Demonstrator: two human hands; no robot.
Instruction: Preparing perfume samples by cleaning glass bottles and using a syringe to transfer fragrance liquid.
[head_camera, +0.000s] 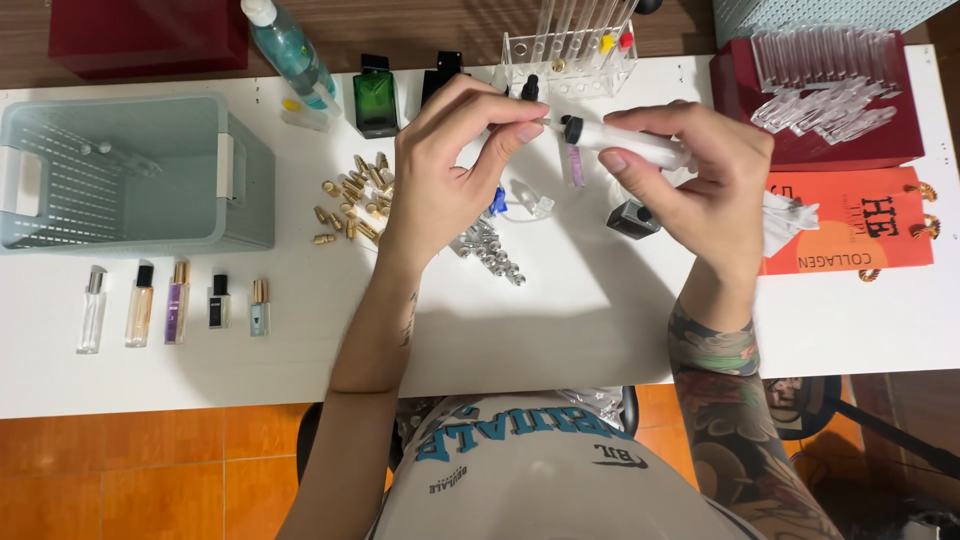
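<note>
Over the white table (560, 320), my right hand (690, 185) grips a clear syringe (625, 142) with a black tip pointing left. My left hand (450, 170) pinches a thin needle-like piece at that tip. A small vial of purple liquid (575, 165) stands just below the syringe tip. Beneath my hands lie a clear bottle part with a blue piece (515, 203), a small black cap (632, 218) and a cluster of silver caps (490, 250).
A grey perforated basket (130, 175) stands at the left, with several small perfume vials (175, 305) lined up in front of it. Gold caps (352, 195), a green bottle (376, 97), a clear tube rack (570, 50), a red box of clear tubes (820, 100) and an orange box (850, 235) surround the hands.
</note>
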